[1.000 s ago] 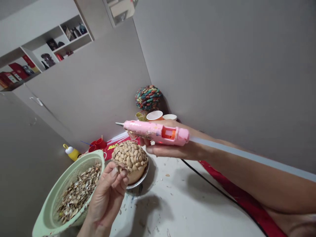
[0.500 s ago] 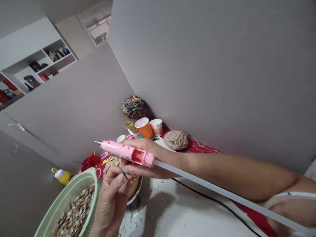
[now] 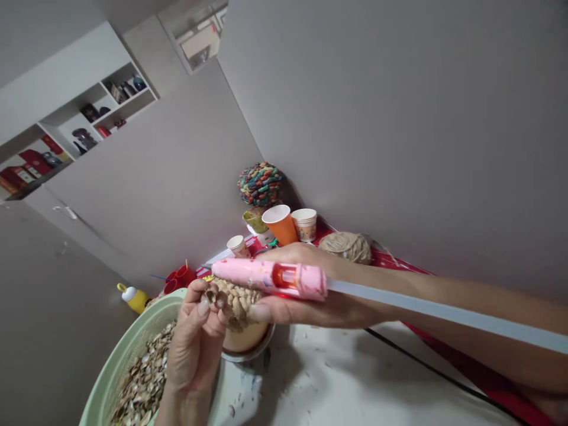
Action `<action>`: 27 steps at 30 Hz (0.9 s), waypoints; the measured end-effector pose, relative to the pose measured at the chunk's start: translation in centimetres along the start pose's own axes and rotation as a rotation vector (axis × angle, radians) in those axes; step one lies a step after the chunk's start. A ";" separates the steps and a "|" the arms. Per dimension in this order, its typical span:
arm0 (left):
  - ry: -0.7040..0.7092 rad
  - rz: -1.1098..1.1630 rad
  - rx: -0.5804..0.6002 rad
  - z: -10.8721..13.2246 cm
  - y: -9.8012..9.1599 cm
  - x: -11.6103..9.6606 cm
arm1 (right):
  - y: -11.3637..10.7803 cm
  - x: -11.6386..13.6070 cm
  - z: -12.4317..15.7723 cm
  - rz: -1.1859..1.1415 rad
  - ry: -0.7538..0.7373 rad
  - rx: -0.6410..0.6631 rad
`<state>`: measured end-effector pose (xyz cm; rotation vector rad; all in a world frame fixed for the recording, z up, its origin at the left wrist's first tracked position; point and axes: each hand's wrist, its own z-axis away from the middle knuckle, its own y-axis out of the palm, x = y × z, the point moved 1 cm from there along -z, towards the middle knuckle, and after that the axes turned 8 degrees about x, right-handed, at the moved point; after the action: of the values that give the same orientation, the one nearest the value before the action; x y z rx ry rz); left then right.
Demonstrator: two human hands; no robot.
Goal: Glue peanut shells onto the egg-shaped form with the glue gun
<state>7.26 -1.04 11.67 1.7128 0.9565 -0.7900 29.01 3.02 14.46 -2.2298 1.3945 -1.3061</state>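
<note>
Pinching a small brown nut shell [image 3: 212, 294] between thumb and fingertips, the left hand [image 3: 190, 349] hovered above the pale green plastic colander [image 3: 116, 378] at the white table's [image 3: 355, 384] near-left edge. The right hand [image 3: 306, 296], fingers wrapped, gripped the pink glue gun [image 3: 270, 277] over the shell-covered dome [image 3: 239, 302].

The glue gun [image 3: 270, 277] is glossy pink plastic, smeared with dried glue, and the glue stick [image 3: 444, 313] trailing toward 3 o'clock is smooth and translucent. At 7 o'clock the colander [image 3: 116, 370] is matt pale-green plastic holding rough, dry pistachio shells [image 3: 144, 384]. The shell-covered dome [image 3: 237, 296] looks bumpy and sits in a shiny metal bowl [image 3: 248, 354]. At 12 o'clock stand matt paper cups [image 3: 280, 223] and a fuzzy twine ball [image 3: 348, 245].
</note>
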 end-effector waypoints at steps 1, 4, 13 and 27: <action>0.016 -0.006 -0.003 0.0 -0.1 -0.2 | 0.1 0.2 0.1 -0.010 -0.014 0.020; 0.035 -0.014 -0.016 0.1 -0.3 -0.7 | 0.5 0.6 0.2 -0.003 -0.009 0.046; 0.104 -0.083 -0.025 0.0 -0.5 -0.9 | 1.3 0.5 0.1 0.125 -0.019 0.009; 0.205 -0.226 -0.071 -0.1 0.3 -0.8 | 1.6 -0.2 0.1 0.265 -0.027 -0.009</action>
<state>7.13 -1.23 12.46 1.6653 1.3204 -0.7246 28.09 2.32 13.38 -1.9759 1.6219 -1.1776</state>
